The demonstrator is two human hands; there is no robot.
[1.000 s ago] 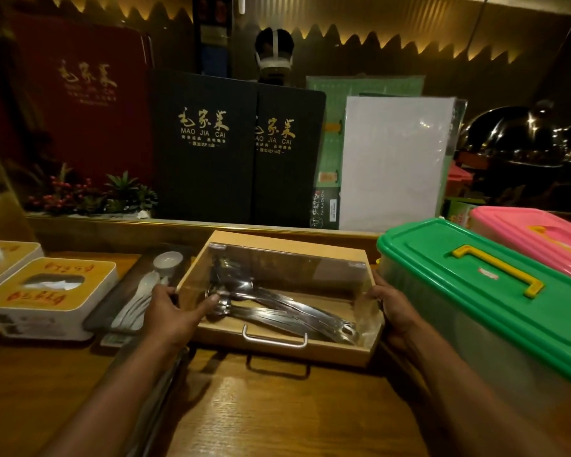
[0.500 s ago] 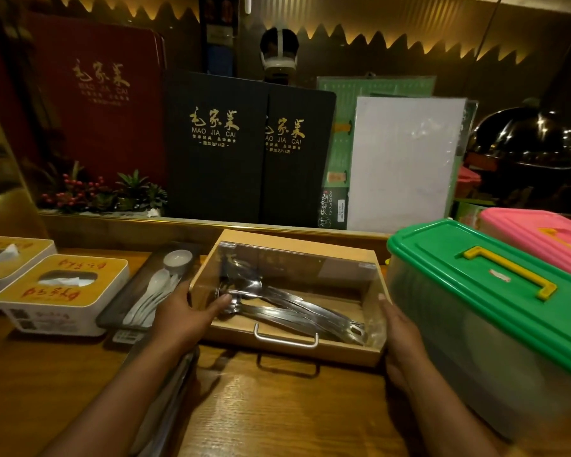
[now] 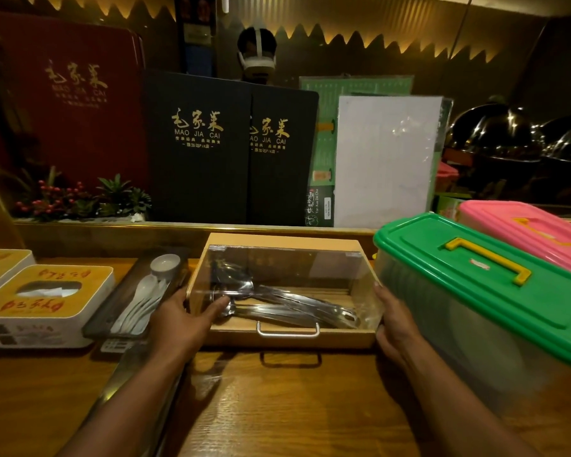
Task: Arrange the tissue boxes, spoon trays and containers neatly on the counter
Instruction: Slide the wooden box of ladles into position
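A wooden spoon box (image 3: 284,338) with a clear lid and a metal handle sits mid-counter, holding several steel spoons (image 3: 277,301). My left hand (image 3: 182,321) grips its left front corner, thumb over the lid. My right hand (image 3: 394,324) presses flat against its right side. Left of it lies a dark tray (image 3: 103,318) of white ceramic spoons (image 3: 139,308). Two tissue boxes with yellow tops stand further left, the nearer tissue box (image 3: 43,301) and the one at the edge (image 3: 4,265). To the right stand a green-lidded container (image 3: 495,291) and a pink-lidded container (image 3: 534,229).
Black menus (image 3: 231,150), a red menu (image 3: 73,94) and a white laminated sheet (image 3: 386,159) lean behind a raised ledge (image 3: 178,229). A small plant with red berries (image 3: 80,199) sits at the back left. The wooden counter (image 3: 277,407) extends toward me.
My right hand slid from the box's back right corner down to its front right side. The left hand keeps its hold. The view shifted slightly.
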